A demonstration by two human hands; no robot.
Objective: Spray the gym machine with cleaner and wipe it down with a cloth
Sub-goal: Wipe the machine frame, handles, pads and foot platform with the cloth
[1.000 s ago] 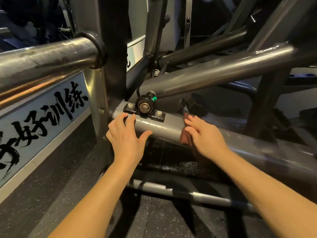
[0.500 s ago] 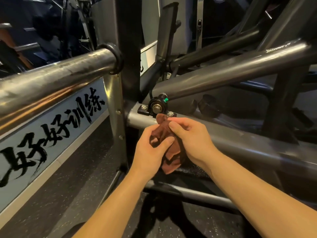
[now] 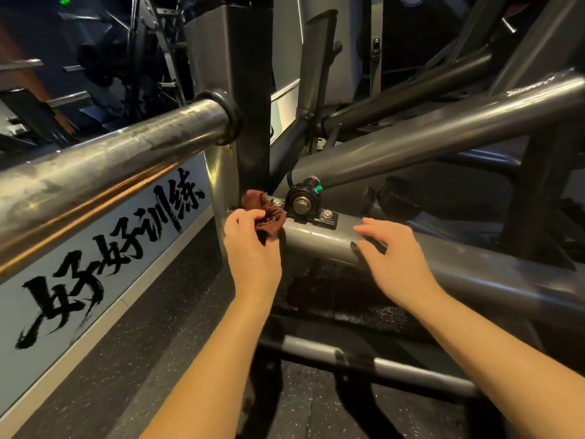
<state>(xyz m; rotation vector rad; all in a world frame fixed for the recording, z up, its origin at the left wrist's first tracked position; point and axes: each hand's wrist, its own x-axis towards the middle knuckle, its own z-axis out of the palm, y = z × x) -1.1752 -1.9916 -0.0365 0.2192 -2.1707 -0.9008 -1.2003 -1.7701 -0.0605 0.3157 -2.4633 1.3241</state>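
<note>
Both arms are bare: the left forearm (image 3: 215, 359) and the right forearm (image 3: 493, 353) show uncovered skin from the bottom of the view up to the wrists. The left hand (image 3: 250, 248) and the right hand (image 3: 395, 258) are bare as well.

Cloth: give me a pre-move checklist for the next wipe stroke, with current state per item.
1. Cloth gripped: ok. The left hand pinches the brown cloth.
2. Cloth on the machine: ok. It is bunched on the frame tube at the foot of the upright post.
3. Cloth clear of the bearing block: cannot tell; its edge lies right beside it.
4. Right hand free: ok. Open, fingers spread at the tube, holding nothing.
5. Spray bottle at hand: cannot tell; none in view.
</note>
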